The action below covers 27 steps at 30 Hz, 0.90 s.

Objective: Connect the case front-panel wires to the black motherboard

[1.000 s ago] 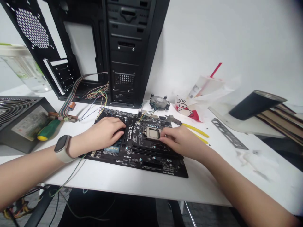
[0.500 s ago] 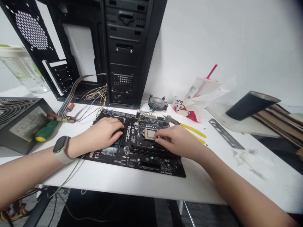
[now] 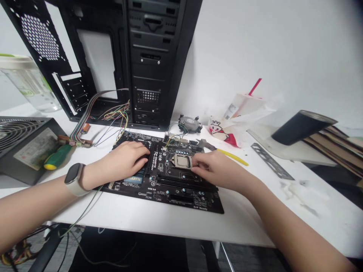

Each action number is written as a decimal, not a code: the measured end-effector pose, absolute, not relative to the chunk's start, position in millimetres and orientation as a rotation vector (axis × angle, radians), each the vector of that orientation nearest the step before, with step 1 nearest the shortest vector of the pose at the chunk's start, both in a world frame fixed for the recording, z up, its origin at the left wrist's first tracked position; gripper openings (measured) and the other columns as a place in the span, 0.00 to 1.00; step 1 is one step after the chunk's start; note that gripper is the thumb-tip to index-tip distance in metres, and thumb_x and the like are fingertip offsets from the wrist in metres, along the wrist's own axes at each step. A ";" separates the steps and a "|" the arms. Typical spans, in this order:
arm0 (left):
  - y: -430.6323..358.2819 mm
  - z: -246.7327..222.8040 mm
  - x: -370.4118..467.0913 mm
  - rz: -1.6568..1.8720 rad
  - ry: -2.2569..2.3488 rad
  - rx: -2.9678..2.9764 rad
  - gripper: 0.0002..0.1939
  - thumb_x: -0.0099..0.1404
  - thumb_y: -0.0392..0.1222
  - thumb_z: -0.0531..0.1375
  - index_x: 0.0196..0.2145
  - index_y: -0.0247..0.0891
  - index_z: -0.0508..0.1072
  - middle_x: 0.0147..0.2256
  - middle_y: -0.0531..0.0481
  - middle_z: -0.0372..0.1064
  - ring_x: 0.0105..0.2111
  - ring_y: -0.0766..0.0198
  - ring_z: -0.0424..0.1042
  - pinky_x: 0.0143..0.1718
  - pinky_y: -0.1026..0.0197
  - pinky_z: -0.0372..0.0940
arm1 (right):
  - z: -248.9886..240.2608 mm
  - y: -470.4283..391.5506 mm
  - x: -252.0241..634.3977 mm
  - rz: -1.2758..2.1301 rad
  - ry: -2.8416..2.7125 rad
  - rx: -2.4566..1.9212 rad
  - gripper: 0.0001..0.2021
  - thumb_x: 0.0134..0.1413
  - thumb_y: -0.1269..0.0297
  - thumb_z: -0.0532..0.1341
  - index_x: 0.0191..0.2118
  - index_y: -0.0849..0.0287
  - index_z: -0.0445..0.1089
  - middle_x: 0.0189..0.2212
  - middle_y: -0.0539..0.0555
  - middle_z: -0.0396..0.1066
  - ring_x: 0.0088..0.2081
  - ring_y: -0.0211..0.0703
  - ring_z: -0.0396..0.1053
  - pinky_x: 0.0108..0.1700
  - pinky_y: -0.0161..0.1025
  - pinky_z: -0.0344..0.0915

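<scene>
"Motherboard [image 3: 167, 185] lies flat on the white table [image 3: 170, 226]; why both hands there?"

"The left hand [image 3: 129, 158] rests over its left part, fingers loosely curved and apart, perhaps steadying it. The right hand [image 3: 212, 166] bunches its fingertips at the right edge of the processor [image 3: 181, 161], maybe for fine control; I can't tell whether they pinch anything."

"And beyond?"

"Yellow-handled pliers [image 3: 232, 156] by the motherboard's far right, handily close. The fan [image 3: 189, 123] and black case [image 3: 153, 75] sit behind it, likely leaving elbow room."
</scene>
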<state>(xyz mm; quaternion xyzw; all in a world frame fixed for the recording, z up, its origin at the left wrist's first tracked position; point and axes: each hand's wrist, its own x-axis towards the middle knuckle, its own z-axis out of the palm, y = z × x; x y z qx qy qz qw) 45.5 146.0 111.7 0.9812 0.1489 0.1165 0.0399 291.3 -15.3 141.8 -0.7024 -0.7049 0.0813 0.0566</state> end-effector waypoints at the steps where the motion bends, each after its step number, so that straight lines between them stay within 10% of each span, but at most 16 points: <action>1: 145.9 112.0 45.4 0.357 0.454 3.004 0.14 0.71 0.40 0.51 0.46 0.34 0.74 0.42 0.41 0.74 0.42 0.52 0.73 0.49 0.47 0.68 | 142.4 -16.1 292.7 0.272 -2.136 -2.148 0.07 0.58 0.68 0.57 0.28 0.58 0.68 0.21 0.47 0.68 0.23 0.35 0.62 0.27 0.34 0.55; 27: 145.7 112.0 45.0 0.350 0.442 3.007 0.13 0.71 0.39 0.52 0.47 0.35 0.74 0.42 0.43 0.74 0.42 0.52 0.74 0.48 0.47 0.68 | 141.4 -26.1 326.3 0.745 -2.172 -1.994 0.24 0.61 0.52 0.51 0.54 0.57 0.75 0.44 0.58 0.74 0.42 0.46 0.72 0.44 0.43 0.67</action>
